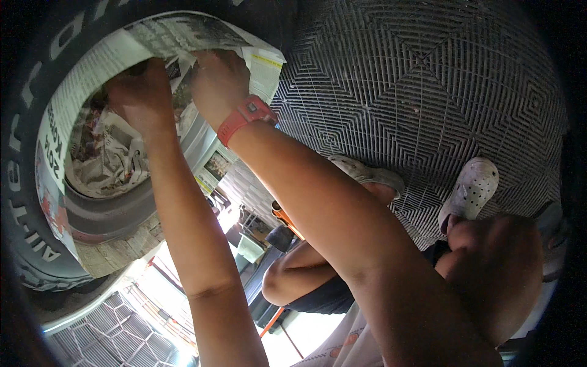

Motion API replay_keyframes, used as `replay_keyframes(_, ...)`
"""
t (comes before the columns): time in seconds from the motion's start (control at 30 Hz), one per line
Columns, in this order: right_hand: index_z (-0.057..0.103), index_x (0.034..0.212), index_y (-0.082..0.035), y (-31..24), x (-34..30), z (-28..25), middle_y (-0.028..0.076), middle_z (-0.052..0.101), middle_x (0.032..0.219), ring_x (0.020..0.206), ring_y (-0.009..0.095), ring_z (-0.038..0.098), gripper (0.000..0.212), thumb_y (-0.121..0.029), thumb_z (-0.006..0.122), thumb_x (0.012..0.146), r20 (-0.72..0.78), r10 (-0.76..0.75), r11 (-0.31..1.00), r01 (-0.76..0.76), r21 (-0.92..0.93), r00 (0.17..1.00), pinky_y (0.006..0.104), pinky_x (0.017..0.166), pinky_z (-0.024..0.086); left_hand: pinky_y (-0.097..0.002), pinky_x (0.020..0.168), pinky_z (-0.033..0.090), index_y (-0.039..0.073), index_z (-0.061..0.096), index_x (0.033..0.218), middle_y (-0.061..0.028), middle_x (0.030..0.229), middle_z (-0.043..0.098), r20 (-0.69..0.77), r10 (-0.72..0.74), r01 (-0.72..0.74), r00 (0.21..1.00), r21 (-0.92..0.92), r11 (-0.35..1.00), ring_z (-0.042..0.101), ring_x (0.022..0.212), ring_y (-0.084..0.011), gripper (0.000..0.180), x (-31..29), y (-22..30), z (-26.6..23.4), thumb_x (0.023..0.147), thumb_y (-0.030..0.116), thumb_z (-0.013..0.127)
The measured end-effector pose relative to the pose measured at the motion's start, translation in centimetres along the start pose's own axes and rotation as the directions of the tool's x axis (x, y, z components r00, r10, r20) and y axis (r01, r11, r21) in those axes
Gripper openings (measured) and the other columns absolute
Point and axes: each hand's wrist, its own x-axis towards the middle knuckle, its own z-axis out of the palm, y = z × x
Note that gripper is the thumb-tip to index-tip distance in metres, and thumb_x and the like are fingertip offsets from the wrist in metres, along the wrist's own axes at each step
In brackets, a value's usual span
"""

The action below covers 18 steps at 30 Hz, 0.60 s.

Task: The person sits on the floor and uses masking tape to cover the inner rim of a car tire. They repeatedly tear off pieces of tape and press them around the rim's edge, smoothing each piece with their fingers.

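A wheel with a black tire (30, 220) is in front of me on the left. Sheets of newspaper (92, 73) ring its rim, between the tire and the wheel's inside. Crumpled newspaper (116, 159) fills the wheel's hollow. Inside the ring, my left hand (142, 95) is closed, knuckles up; its fingertips are in shadow, and what they hold is hidden. My right hand (220, 79), a red watch (247, 119) on its wrist, is beside it with bent fingers pinched on the newspaper's inner edge at the top right. The fingertips are partly hidden behind the paper.
Dark ridged floor tiles (416, 79) spread to the right. My feet in pale clogs (471, 186) rest on them, close to my bent knees (284, 284). Below the wheel, a pale curved car panel (92, 306) shows. Equipment and bright light are behind my arms.
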Motion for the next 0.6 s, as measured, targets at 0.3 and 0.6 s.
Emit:
replay_keyframes(0.3, 0.082, 0.117, -0.012, -0.6, 1.1, 0.1, 0.021, 0.078, 0.111, 0.108, 0.042, 0.071, 0.032, -0.008, 0.064, 0.091, 0.061, 0.089, 0.996, -0.089, 0.005, 0.994, 0.0518, 0.098, 0.056, -0.0438, 0.077, 0.059, 0.006, 0.065, 0.087, -0.01, 0.08, 0.076, -0.076, -0.051, 0.05, 0.996, -0.017, 0.999, 0.078, 0.079, -0.0291, 0.038, 0.2, 1.0, 0.4, 0.08, 0.035, 0.087)
replay_keyframes(0.6, 0.082, 0.114, -0.011, -0.4, 1.8, 0.2, 0.021, 0.078, 0.109, 0.102, 0.043, 0.073, 0.032, -0.008, 0.06, 0.09, 0.088, 0.063, 0.994, -0.054, -0.096, 0.994, 0.0526, 0.093, 0.059, -0.0461, 0.074, 0.061, -0.001, 0.071, 0.094, -0.0187, 0.089, 0.078, -0.094, -0.065, 0.082, 0.993, 0.184, 0.98, 0.078, 0.081, -0.0382, 0.042, 0.0, 1.4, 0.7, 0.081, 0.036, 0.084)
